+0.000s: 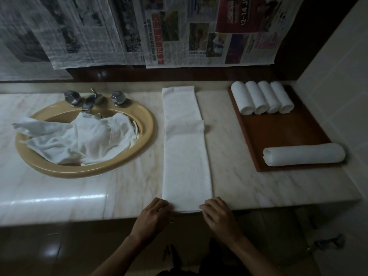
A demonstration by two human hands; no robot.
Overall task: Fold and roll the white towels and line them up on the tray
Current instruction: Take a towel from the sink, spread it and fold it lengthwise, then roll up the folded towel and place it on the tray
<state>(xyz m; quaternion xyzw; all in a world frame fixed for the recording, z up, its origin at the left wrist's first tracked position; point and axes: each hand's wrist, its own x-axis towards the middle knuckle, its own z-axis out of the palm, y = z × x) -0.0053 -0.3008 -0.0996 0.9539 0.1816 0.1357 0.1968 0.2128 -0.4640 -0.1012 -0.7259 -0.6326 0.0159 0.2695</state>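
Sink (119, 168): left in the desk (258, 186), loose towels (79, 140) in it
Taps (93, 99): behind the sink
Strip (185, 148): mid desk, running front to back
Hands (153, 214): on the strip's near corners
Tray (278, 132): right on the desk
Four rolls (261, 97): side by side at tray's back
Long roll (303, 154): across tray's front
Newspapers (179, 30): on the wall behind

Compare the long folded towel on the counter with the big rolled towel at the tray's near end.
The folded towel lies flat as a long strip on the marble counter; the big rolled towel is a cylinder on the tray. The strip runs away from the person, the roll crosswise. Both hands, left hand and right hand, hold the strip's near edge; nothing touches the roll. Both are white.
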